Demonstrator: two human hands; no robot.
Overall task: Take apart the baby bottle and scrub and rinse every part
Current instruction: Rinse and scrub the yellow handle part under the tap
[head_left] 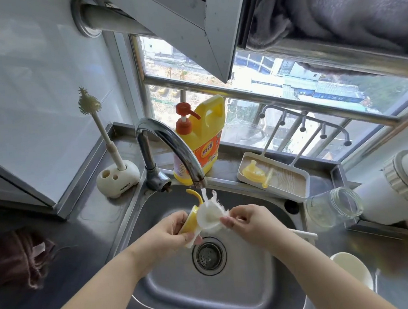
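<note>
Over the steel sink (250,295), my left hand (172,229) grips a yellow bottle collar with curved handles (191,217). Pinched in my right hand (247,220) is a white bristle brush (211,217), its head pushed into the collar. Water from the faucet (172,142) falls on both. The clear glass bottle body (333,207) lies on its side on the counter to the right. A yellow spout and straw (255,172) lie in the white drying tray (297,188) behind the sink.
A yellow dish soap jug (201,139) stands behind the faucet. A silicone bottle brush in a white stand (116,174) is at the left. A brown cloth (19,256) lies on the left counter. A white bowl (354,272) and white appliance (398,186) are right.
</note>
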